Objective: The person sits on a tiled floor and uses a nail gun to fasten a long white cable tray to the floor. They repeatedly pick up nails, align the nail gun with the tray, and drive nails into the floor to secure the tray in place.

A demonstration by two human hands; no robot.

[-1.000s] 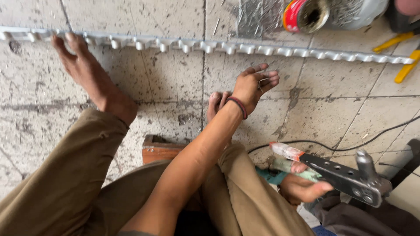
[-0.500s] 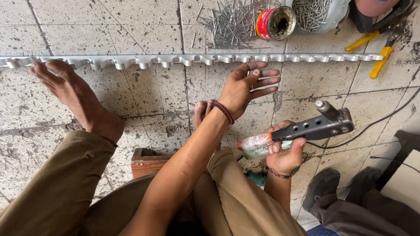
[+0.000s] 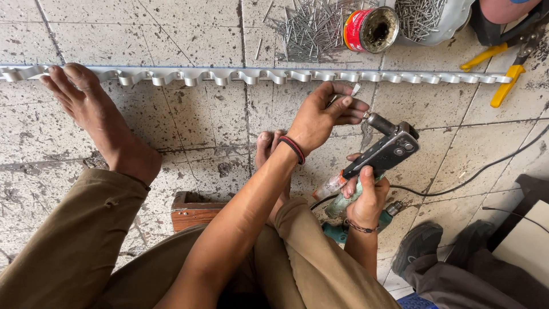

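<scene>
Metal riveter (image 3: 382, 153) is sitting gripped in the right hand (image 3: 365, 194); left hand (image 3: 323, 114) is pinching one small rivet (image 3: 355, 89) above one scalloped strip (image 3: 257, 75).

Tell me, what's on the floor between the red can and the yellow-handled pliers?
In the head view, a silver bag of nails lies between the red can and the yellow-handled pliers.

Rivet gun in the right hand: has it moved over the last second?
Yes. The rivet gun, gripped by the right hand, has swung up and left, its nose now near the left hand just below the scalloped metal strip.
</scene>
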